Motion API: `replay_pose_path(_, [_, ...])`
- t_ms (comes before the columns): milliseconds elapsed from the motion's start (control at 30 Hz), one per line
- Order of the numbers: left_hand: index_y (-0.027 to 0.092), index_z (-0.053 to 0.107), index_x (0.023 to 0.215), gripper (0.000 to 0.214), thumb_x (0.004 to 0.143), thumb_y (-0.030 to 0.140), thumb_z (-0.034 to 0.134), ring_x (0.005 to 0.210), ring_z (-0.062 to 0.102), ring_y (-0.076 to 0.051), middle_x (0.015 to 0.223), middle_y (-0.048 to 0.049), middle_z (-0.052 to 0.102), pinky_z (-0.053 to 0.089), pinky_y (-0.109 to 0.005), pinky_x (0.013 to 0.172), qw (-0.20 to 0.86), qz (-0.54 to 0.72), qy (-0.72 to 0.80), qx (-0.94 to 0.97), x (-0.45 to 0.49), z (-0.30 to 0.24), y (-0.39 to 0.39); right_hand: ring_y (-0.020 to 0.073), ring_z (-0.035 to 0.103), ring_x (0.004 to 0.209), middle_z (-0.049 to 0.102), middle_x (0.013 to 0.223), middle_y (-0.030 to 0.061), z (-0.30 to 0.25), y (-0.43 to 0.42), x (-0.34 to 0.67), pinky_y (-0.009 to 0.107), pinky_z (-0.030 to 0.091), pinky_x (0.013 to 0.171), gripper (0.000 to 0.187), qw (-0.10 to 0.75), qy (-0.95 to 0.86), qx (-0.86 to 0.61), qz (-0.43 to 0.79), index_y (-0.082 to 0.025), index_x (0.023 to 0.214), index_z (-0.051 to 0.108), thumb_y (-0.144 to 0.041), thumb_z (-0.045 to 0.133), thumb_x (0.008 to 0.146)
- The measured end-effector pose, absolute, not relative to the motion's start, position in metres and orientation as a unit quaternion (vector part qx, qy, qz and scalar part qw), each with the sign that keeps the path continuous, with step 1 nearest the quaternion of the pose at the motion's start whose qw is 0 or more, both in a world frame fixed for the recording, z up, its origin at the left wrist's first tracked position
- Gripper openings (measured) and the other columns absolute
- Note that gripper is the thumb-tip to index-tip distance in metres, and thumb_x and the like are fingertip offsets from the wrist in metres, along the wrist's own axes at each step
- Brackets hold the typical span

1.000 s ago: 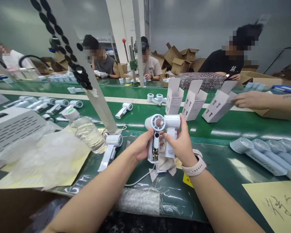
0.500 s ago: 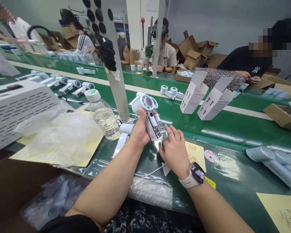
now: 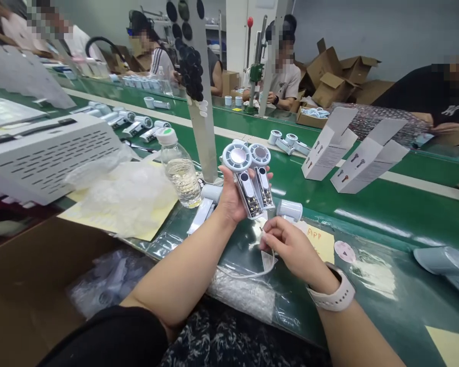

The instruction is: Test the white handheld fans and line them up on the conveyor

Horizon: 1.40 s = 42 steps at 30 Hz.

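In the head view, the left grip (image 3: 231, 201) clasps two small fans (image 3: 248, 191), side by side above the tabletop (image 3: 398, 239), their circuit boards (image 3: 254, 208) bare; the right grip (image 3: 294, 247) pinches a white cable (image 3: 248, 276) just below them. The step looks like bringing cable to fan; the next move probably calls for steady fans and careful lining-up.

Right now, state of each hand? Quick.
Left hand: closed, holding two handheld fans side by side.
Right hand: closed, fingertips pinching a white cable near its end.
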<state>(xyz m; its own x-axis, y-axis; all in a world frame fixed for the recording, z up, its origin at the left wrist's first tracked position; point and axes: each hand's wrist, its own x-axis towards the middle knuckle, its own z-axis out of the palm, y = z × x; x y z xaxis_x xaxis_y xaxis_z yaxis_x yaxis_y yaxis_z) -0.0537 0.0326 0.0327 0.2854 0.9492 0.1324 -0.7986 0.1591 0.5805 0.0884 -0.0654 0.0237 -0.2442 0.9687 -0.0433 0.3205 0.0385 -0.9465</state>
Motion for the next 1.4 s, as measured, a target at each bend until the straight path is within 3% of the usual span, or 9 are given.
replay_pose_path(100, [0.017,0.061,0.066,0.072,0.049,0.085,0.077,0.1,0.073,-0.027,0.099,-0.0074,0.076,0.06,-0.032,0.076,0.74,0.586,0.14,0.298,-0.054,0.029,0.035,0.0168,0.06,0.057,0.064,0.058,-0.0021,0.029,-0.065,0.088,0.031,0.048,0.059,0.025,0.357,-0.571,-0.444,0.591,-0.02,0.093,0.063,-0.043,0.066,0.082])
replay_pose_path(300, [0.018,0.058,0.064,0.074,0.051,0.09,0.071,0.108,0.072,-0.032,0.096,-0.0107,0.076,0.06,-0.038,0.085,0.75,0.555,0.137,0.333,-0.05,0.03,0.03,0.0136,0.052,0.054,0.055,0.054,-0.0038,0.025,-0.071,0.07,0.028,0.041,0.055,0.032,0.453,-0.529,-0.489,0.525,-0.021,0.069,0.061,-0.049,0.07,0.081])
replay_pose_path(400, [0.018,0.058,0.064,0.072,0.055,0.089,0.069,0.111,0.071,-0.031,0.094,-0.009,0.076,0.058,-0.039,0.09,0.729,0.58,0.137,0.337,-0.048,0.03,0.027,0.0124,0.048,0.052,0.051,0.054,-0.0055,0.016,-0.075,0.061,0.027,0.038,0.053,0.038,0.507,-0.495,-0.482,0.515,-0.022,0.071,0.056,-0.056,0.068,0.084])
replay_pose_path(533, [0.018,0.06,0.064,0.073,0.051,0.088,0.072,0.108,0.071,-0.031,0.094,-0.0097,0.076,0.059,-0.039,0.089,0.705,0.599,0.16,0.344,-0.045,0.028,0.025,0.0125,0.042,0.047,0.041,0.049,-0.0092,0.005,-0.073,0.055,0.028,0.038,0.052,0.042,0.527,-0.455,-0.472,0.541,-0.024,0.073,0.052,-0.063,0.062,0.087])
replay_pose_path(833, [0.017,0.056,0.063,0.074,0.053,0.09,0.069,0.104,0.072,-0.029,0.098,-0.0104,0.075,0.059,-0.039,0.088,0.751,0.592,0.14,0.258,-0.046,0.032,0.024,0.019,0.057,0.08,0.063,0.083,0.0028,0.012,-0.073,0.063,0.034,0.045,0.076,0.03,0.517,-0.599,-0.462,0.4,-0.022,0.078,0.059,-0.045,0.052,0.095])
replay_pose_path(1167, [0.017,0.057,0.064,0.074,0.052,0.09,0.07,0.098,0.073,-0.025,0.101,-0.0091,0.075,0.059,-0.031,0.08,0.731,0.586,0.129,0.325,-0.049,0.033,0.02,0.0136,0.054,0.048,0.049,0.048,-0.0064,0.011,-0.071,0.061,0.028,0.044,0.053,0.05,0.557,-0.437,-0.465,0.531,-0.023,0.064,0.05,-0.065,0.067,0.085])
replay_pose_path(1300, [0.018,0.058,0.064,0.076,0.052,0.092,0.067,0.107,0.071,-0.029,0.099,-0.0092,0.074,0.06,-0.034,0.081,0.703,0.59,0.153,0.366,-0.046,0.033,0.017,0.0134,0.052,0.045,0.048,0.046,-0.0071,0.005,-0.071,0.056,0.028,0.043,0.052,0.049,0.576,-0.409,-0.465,0.535,-0.024,0.065,0.049,-0.065,0.066,0.086])
replay_pose_path(1400, [0.019,0.057,0.064,0.076,0.052,0.093,0.066,0.114,0.068,-0.033,0.099,-0.01,0.074,0.06,-0.038,0.084,0.704,0.586,0.152,0.372,-0.046,0.033,0.017,0.0159,0.056,0.056,0.057,0.055,-0.0026,0.008,-0.071,0.058,0.031,0.046,0.061,0.044,0.556,-0.459,-0.489,0.491,-0.023,0.068,0.054,-0.061,0.06,0.092])
